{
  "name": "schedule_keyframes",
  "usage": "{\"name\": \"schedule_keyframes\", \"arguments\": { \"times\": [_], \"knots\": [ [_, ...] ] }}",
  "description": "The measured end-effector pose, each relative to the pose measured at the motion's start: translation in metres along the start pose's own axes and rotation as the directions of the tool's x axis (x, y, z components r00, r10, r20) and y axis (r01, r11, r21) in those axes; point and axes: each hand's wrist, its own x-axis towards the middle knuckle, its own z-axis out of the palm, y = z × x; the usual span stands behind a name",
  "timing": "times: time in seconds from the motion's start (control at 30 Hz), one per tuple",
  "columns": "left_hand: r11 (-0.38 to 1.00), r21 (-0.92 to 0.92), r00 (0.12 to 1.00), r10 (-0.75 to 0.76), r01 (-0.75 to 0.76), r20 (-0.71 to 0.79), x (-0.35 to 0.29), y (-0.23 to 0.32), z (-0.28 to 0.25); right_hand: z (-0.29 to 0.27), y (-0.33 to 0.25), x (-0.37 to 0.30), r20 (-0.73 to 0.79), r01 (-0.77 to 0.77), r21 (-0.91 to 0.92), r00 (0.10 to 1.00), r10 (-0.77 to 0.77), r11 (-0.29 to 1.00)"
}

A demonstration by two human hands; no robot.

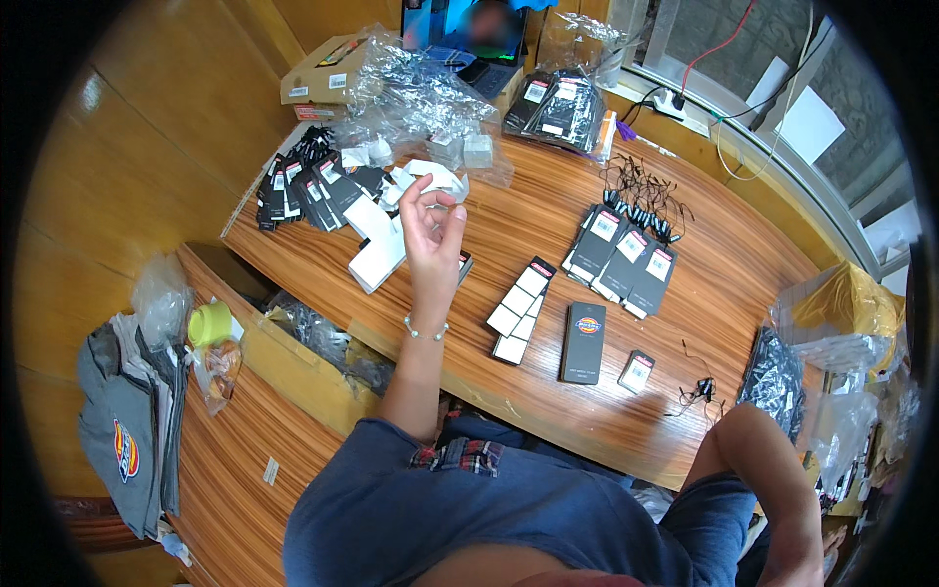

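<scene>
A wood-grain table [548,186] fills the middle of the view, with crumpled clear plastic [411,93] near its far edge. A pile of black tags [328,196] lies toward the far left, and a fan of black tags [626,264], their dark strings bunched beyond them, spreads on the right. Judging by the white label strip [381,259] beside the left hand [432,220], the step in hand seems to be labelling the tags; the next move likely calls for a pinch on one label or tag. The left arm reaches forward from the lower edge, wrist raised, fingers loosely bent and thumb apart, half open with nothing clearly held; whether the fingertips touch the strip cannot be told. The right elbow is bent and its hand is out of view. Nearer lie a labelled stack [518,308], a black card [584,342] and, smallest, a little tag [637,372].
</scene>
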Motion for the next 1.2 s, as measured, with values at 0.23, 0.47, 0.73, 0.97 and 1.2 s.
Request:
{"name": "schedule_keyframes", "arguments": {
  "times": [0.23, 0.47, 0.73, 0.97, 1.2],
  "knots": [
    [0.947, -0.317, 0.878, 0.110, 0.050, 0.466, -0.021, 0.054, 0.021, -0.002, 0.016, 0.022, 0.099, -0.199, -0.045, 0.974, 0.202, 0.979],
    [0.739, -0.628, 0.256, 0.576, 0.242, 0.776, -0.070, 0.126, 0.069, -0.002, 0.022, 0.028, 0.150, -0.169, -0.019, 0.974, 0.170, 0.985],
    [0.452, -0.819, -0.001, 0.876, 0.353, 0.483, -0.137, 0.170, 0.092, 0.000, 0.018, 0.029, 0.158, -0.063, -0.007, 0.985, 0.063, 0.998],
    [0.453, -0.820, -0.093, 0.888, 0.349, 0.450, -0.158, 0.171, 0.110, 0.004, 0.018, 0.029, 0.122, 0.022, 0.054, 0.992, -0.029, 0.998],
    [0.456, -0.808, -0.104, 0.886, 0.372, 0.452, -0.159, 0.174, 0.112, 0.000, 0.017, 0.029, 0.179, -0.022, -0.031, 0.984, 0.028, 0.999]
  ]
}}
